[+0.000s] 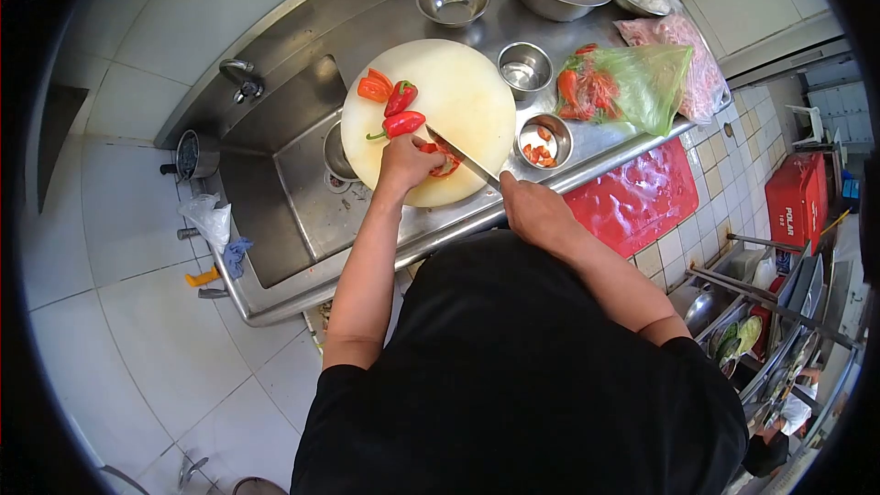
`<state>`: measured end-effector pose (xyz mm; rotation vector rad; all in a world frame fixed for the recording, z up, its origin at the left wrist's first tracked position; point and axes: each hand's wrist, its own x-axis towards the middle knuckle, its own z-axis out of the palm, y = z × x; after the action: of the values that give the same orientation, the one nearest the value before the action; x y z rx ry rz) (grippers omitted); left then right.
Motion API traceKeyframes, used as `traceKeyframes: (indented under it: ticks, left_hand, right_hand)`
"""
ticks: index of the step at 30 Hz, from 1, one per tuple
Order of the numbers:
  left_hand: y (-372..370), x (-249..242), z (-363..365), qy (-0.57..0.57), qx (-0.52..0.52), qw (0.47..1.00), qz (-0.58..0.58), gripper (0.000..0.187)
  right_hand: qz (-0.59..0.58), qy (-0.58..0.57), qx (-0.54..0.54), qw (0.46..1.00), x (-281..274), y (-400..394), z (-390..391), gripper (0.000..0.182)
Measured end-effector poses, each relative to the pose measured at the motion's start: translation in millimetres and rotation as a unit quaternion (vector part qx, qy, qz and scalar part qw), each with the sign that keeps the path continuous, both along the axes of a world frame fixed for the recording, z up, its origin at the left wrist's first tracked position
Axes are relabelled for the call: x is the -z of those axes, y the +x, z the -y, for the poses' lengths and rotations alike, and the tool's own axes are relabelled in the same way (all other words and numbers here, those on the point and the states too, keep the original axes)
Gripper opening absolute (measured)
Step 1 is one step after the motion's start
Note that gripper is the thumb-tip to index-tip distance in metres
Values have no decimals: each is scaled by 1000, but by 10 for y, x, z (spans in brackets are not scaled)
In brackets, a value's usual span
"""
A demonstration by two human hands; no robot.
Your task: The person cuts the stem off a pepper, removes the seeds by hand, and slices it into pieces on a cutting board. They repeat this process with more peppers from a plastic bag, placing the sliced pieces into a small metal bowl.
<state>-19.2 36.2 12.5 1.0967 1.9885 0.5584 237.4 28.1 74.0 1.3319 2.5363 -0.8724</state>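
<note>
At the lower centre of the frame, a black short-sleeved garment (513, 348) is close against a long stainless-steel desk (449, 235) with a sunken basin (261, 220) at its left. One thick, round, white cutting board (467, 82) takes the upper centre. On its near half, the left hand (405, 165) has its grip pressed together on a cut red pepper (446, 165). The right hand (532, 206) has its grip clamped on the handle of one long steel knife (472, 165), the blade lying just beside the left fingertips. Two glossy red peppers (401, 124) and some orange-red cut pepper (374, 87) lie on the board's left side.

Five round steel bowls surround the board. One small bowl (544, 141), to its right, holds several orange-red pieces; another small one stands just beyond. Two more, one of them deep and wide, sit at the top of the frame, and the fifth is partly hidden under the board's left edge. Toward the upper right, one translucent green plastic bag (632, 82) holds red peppers, beside a bag of pinkish contents (683, 60) too blurred to name.

Small white and tan floor tiles (724, 170) run along the right, toward a red box (795, 202) lettered POLAR. At upper left, a metal tap (240, 78) stands before large white wall tiles (151, 37).
</note>
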Motion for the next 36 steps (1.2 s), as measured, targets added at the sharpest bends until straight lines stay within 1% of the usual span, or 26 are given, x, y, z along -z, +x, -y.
traceKeyframes:
  ticks: [1, 3, 4, 6, 10, 13, 15, 19, 22, 24, 25, 26, 27, 29, 30, 32, 34, 36]
  left_hand:
    - [1, -8, -3, -1, 2, 1000, 1, 46]
    - [1, -9, -7, 4, -4, 1000, -6, 33]
    - [-8, 2, -18, 3, -4, 1000, -4, 33]
    - [-28, 11, -33, -9, 14, 1000, 6, 45]
    - [-33, -2, -42, -21, 20, 999, 16, 43]
    - [-12, 1, -33, -3, 3, 1000, 13, 42]
    - [-10, -4, -36, 0, 4, 1000, 6, 34]
    - [-48, 32, -41, -3, 8, 1000, 13, 34]
    - [-97, 35, -37, -5, 33, 999, 5, 33]
    - [-161, 184, 47, 24, 26, 998, 54, 35]
    - [-190, 219, 99, 26, 29, 998, 54, 35]
    - [-219, 255, 161, 53, 17, 997, 61, 37]
    - [-226, 274, 215, 79, 3, 994, 69, 39]
    - [-255, 321, 283, 81, -5, 995, 64, 40]
    - [-277, 328, 315, 82, -12, 995, 60, 42]
    - [-274, 268, 342, 83, -27, 995, 37, 43]
    - [-242, 215, 353, 83, -41, 996, 16, 44]
    - [-213, 163, 318, 57, -84, 995, 25, 39]
  right_hand:
    - [-2, 8, -2, 1000, -1, -4, 3, 18]
    - [-2, 15, -2, 1000, -1, -6, 13, 18]
    - [-9, 18, -2, 1000, -2, -5, 17, 18]
    - [-15, 19, -1, 1000, -10, -8, 17, 18]
    - [-5, 6, -9, 1000, 23, -14, -20, 17]
    - [-13, -2, -17, 1000, 83, 17, -62, 17]
    - [-21, -6, -21, 1000, 98, 19, -95, 17]
    - [1, -31, -20, 999, 134, -24, -155, 16]
    - [6, -52, -2, 999, 135, -86, -138, 15]
    - [11, -59, 13, 998, 159, -80, -168, 14]
    - [-16, -53, 11, 998, 223, -48, -195, 16]
    - [-42, -48, 9, 998, 272, -11, -216, 17]
    - [-42, -47, 9, 998, 298, 27, -212, 17]
    - [-102, -25, 38, 994, 345, 62, -216, 22]
    - [-103, -27, 33, 994, 300, 51, -206, 22]
    - [-118, -32, 87, 989, 87, 44, -165, 22]
    - [-105, -40, 84, 990, -74, 34, -122, 22]
    - [-119, -54, 50, 990, -157, 22, -83, 21]
